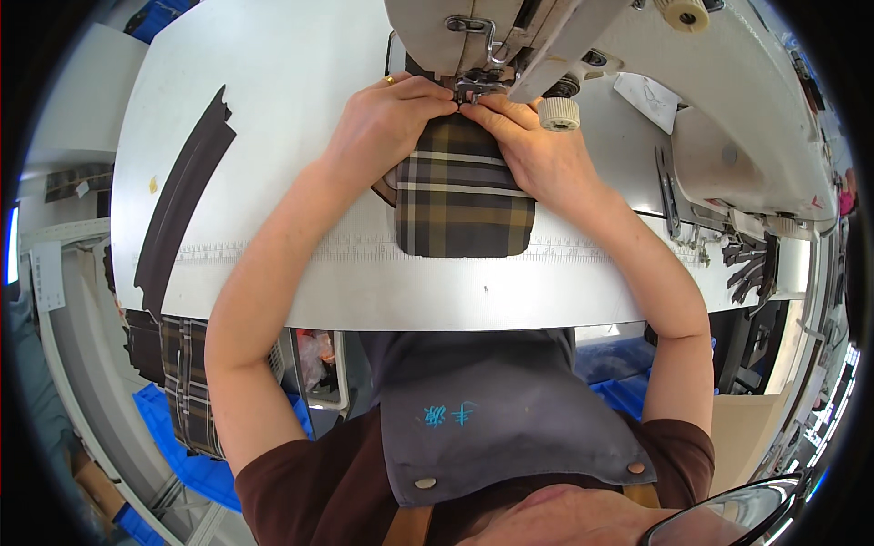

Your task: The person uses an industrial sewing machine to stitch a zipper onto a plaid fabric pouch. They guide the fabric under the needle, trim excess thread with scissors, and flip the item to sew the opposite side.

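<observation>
A sewing machine [519,45] stands at the far side of the table, its presser foot [475,86] down near my fingertips. Under and in front of it lies a plaid fabric piece [466,205], brown and black with pale stripes and rounded near corners. My left hand [387,118] pinches the fabric's far edge just left of the foot, with thumb and fingers together. From the right, my right hand [544,150] grips the same edge, its thumb and forefinger close to the foot. The exact stitching spot is hidden by fingers and foot.
A long dark fabric strip [187,196] lies on the white table [273,82] at left. Plaid pieces [189,373] hang off the left edge above a blue bin [196,469]. Tweezers [668,191] and dark scraps [751,268] lie at right. A printed ruler crosses the table's near side.
</observation>
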Demonstrator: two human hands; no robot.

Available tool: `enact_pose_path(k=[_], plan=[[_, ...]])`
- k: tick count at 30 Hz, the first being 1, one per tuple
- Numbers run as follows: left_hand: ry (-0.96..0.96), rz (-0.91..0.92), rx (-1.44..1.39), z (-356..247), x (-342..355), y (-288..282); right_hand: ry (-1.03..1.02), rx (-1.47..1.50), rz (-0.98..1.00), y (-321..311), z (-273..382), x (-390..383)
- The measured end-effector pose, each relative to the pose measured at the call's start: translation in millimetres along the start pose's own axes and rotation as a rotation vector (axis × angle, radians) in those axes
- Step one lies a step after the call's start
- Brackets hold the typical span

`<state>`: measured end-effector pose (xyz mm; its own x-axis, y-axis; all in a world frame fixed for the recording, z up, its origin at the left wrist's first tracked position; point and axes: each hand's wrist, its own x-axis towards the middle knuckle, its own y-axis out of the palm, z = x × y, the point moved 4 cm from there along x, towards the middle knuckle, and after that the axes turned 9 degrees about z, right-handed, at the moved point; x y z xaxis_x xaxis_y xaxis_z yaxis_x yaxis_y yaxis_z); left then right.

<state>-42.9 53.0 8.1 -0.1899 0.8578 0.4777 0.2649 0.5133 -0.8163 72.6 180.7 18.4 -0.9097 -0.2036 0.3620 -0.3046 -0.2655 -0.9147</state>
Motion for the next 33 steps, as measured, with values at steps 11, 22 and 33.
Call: enact_pose_path(k=[11, 22, 33], plan=[[0.023, 0.018, 0.004, -2.1, -4.3, -0.5, -0.007, 0.034, 0.033, -0.7, 1.8, -2.0], [-0.359, 0.001, -0.202, 9.6, -2.2, -11.8, 0.255, -0.092, -0.064, -53.0, -10.4, -70.6], [-0.182, 0.267, 0.276, -22.1, -17.0, 5.1, 0.588, -0.299, -0.252, -66.5, -49.7, -146.5]])
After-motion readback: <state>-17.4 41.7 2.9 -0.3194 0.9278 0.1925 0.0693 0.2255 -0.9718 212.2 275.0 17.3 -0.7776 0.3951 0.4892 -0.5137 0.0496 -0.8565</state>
